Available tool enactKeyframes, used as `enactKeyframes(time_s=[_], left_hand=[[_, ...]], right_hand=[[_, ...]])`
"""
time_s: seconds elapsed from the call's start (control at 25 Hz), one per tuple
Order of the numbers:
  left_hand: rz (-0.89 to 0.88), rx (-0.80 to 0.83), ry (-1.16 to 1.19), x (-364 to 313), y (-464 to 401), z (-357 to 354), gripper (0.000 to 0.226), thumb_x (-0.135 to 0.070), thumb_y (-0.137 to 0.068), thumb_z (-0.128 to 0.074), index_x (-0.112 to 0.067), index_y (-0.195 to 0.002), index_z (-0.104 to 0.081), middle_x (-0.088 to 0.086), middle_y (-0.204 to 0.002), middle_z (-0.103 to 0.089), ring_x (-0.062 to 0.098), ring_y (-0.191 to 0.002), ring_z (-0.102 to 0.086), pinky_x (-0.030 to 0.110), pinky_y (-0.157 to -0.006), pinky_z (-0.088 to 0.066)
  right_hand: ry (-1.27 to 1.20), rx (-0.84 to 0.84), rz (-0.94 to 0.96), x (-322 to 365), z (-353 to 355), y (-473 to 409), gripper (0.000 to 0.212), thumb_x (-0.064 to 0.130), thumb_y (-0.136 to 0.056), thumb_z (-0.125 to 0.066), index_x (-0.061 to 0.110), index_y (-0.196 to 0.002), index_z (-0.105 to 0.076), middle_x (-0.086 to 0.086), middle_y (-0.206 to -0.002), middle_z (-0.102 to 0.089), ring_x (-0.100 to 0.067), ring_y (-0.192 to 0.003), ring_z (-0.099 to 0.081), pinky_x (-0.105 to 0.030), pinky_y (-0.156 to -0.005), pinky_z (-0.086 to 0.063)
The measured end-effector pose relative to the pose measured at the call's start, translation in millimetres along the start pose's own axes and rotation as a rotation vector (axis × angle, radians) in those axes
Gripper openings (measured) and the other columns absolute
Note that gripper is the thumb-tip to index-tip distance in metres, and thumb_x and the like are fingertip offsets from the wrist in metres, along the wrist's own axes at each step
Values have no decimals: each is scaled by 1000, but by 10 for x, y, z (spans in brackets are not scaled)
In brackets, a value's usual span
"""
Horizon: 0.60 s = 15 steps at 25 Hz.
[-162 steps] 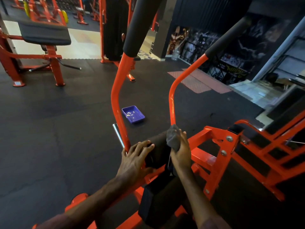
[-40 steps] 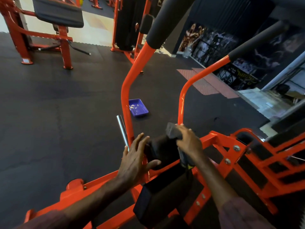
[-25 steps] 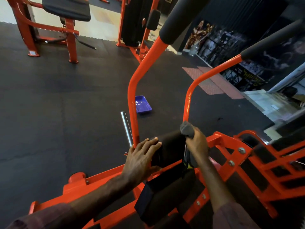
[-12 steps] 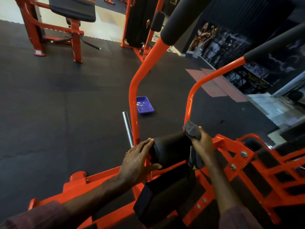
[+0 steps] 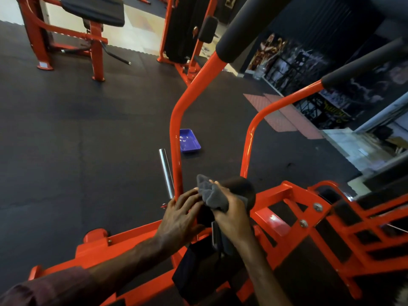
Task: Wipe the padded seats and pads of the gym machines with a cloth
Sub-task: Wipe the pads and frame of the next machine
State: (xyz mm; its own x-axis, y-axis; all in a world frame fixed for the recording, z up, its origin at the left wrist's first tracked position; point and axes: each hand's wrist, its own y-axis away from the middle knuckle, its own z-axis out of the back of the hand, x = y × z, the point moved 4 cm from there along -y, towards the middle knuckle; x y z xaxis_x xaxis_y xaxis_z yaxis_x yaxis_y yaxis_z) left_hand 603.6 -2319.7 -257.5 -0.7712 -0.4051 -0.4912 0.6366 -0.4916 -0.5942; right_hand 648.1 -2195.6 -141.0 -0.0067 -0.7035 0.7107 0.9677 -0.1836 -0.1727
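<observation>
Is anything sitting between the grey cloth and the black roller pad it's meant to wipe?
Nothing visible. The right hand grips the bunched grey cloth directly against the black cylindrical roller pad, near its left end. The left hand rests open at that end, beside the cloth, not under it.

Roller pad [image 5: 240, 187] at centre foreground, between two upright bars: left bar [image 5: 176, 138] beside its left end, right bar [image 5: 248, 149] behind its right end. Cloth [image 5: 212, 195] on the pad's left part, under the right hand [image 5: 231, 215]; left hand [image 5: 178, 219] just left of it, at the left bar's base. Metal rod [image 5: 166, 171] immediately left of the left bar. Tray [image 5: 189, 141] on the floor beyond, just right of that bar. Bench [image 5: 92, 9] far back left. Machine frame [image 5: 309, 208] to the right
</observation>
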Motion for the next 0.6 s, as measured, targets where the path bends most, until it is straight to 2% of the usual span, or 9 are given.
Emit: enactKeyframes(time_s=[0.08,0.12,0.16,0.24,0.36,0.48,0.6], left_hand=[[-42,5,-7,10,0,7,79,-49,-82,-82,-19,-149,-54,-1,-157,-51,25,-148,-46,55,-101,-53],[-53,13,-2,25,-6,23,79,-48,-82,-81,-20,-151,-54,-1,-158,-51,25,-148,-46,56,-101,-52],[-61,28,-6,50,-5,29,81,-48,-83,-80,-22,-154,-51,-2,-160,-50,25,-149,-45,57,-101,-52],[-101,76,-57,59,31,28,82,-46,-87,-79,-28,-159,-44,-5,-165,-43,24,-154,-38,62,-103,-49],[-186,117,-135,72,100,17,75,-43,-96,-73,-33,-162,-38,-8,-167,-38,24,-158,-30,68,-103,-46],[-191,131,-135,81,75,43,74,-45,-99,-68,-35,-163,-33,-9,-167,-38,24,-159,-29,69,-99,-47],[-216,176,-104,53,72,97,76,-48,-96,-68,-36,-163,-33,-9,-167,-38,25,-157,-33,67,-97,-49]], right_hand=[[-199,-46,-158,39,266,-22,35,-11,-89,-72,19,-106,-75,19,-103,-79,3,-102,-71,-19,-95,-52],[-202,-129,-229,-25,470,-95,33,-9,-89,-73,23,-96,-74,22,-89,-78,5,-91,-70,-16,-85,-52],[-156,-221,-272,-92,671,-216,28,-5,-90,-75,23,-92,-73,20,-85,-77,3,-89,-69,-15,-80,-51],[48,-247,-324,-308,901,-498,17,5,-89,-77,19,-100,-76,7,-96,-78,-11,-101,-72,-20,-81,-51],[323,-93,-354,-515,671,-673,30,10,-86,-69,11,-115,-76,-16,-112,-77,-36,-112,-71,-35,-86,-51],[449,-71,-216,-353,341,-607,50,20,-67,-53,9,-110,-76,-16,-107,-77,-41,-106,-70,-44,-91,-53],[392,-78,-148,-35,78,-404,51,20,-67,-55,12,-113,-75,-10,-109,-78,-34,-106,-69,-40,-96,-51]])
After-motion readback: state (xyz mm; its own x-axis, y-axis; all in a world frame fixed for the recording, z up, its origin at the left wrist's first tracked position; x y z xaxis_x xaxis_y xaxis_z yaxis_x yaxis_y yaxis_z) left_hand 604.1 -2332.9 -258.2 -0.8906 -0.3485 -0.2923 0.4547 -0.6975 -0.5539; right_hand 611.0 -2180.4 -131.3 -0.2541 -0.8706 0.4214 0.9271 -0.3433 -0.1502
